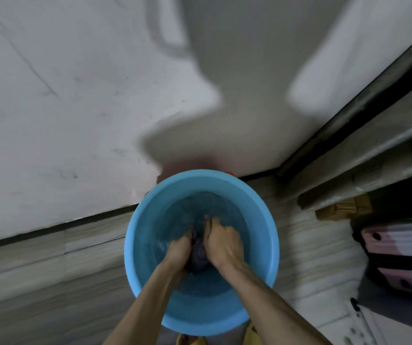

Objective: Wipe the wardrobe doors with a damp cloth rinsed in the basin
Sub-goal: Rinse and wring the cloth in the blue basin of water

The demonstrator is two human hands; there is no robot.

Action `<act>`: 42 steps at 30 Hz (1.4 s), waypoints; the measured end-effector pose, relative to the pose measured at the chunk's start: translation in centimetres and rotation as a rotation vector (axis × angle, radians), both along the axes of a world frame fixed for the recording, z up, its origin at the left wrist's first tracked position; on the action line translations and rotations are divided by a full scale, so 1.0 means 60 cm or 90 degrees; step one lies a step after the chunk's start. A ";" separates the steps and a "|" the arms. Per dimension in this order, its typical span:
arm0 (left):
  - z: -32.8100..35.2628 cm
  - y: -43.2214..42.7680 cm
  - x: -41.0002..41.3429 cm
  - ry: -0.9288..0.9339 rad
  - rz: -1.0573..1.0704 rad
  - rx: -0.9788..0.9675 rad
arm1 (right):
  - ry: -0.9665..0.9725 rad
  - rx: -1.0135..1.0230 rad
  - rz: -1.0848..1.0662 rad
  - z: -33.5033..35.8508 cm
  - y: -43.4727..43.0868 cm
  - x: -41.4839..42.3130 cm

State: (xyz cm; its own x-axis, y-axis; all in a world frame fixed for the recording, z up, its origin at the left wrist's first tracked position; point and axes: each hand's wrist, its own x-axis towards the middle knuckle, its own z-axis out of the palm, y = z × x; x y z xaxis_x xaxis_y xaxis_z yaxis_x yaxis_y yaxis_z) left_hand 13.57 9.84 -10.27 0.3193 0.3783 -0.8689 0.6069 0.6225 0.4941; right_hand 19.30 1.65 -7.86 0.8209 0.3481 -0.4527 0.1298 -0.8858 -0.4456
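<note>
A round blue basin (139,235) holding water sits on the floor right below me, against the foot of the white wardrobe door (63,108). Both hands are down in the water. A dark bunched cloth (199,255) is squeezed between them. My left hand (178,250) grips its left side, and my right hand (223,242) curls round its right side. Most of the cloth is hidden by the hands and the water.
The floor (50,282) is pale wood-look planks. To the right stand shelves (374,150), stacked boxes (404,245) and a cardboard piece (342,209). A white object with a dark pen-like stick (360,317) lies at the lower right. My shadow falls on the door.
</note>
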 end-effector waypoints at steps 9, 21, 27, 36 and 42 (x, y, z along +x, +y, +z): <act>0.007 0.018 0.003 -0.018 -0.100 0.143 | 0.160 -0.004 -0.086 -0.035 0.014 -0.022; 0.013 0.024 0.024 -0.010 -0.078 0.048 | 0.060 0.101 -0.144 0.016 0.034 -0.037; 0.004 0.023 0.003 0.005 -0.090 0.135 | -0.102 -0.049 -0.100 -0.024 0.002 0.000; 0.002 0.006 -0.003 -0.022 -0.157 0.092 | 0.214 0.108 -0.241 -0.043 0.002 -0.026; 0.004 0.018 0.010 -0.065 -0.078 0.076 | 0.128 0.297 -0.318 0.006 0.031 -0.062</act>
State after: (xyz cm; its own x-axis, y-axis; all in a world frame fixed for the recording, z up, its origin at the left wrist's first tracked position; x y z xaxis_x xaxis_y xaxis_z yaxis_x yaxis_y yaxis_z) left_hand 14.20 10.93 -10.04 0.4541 0.4301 -0.7802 0.6171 0.4798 0.6237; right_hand 15.56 3.50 -7.48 0.8489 0.1461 -0.5080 -0.3669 -0.5290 -0.7652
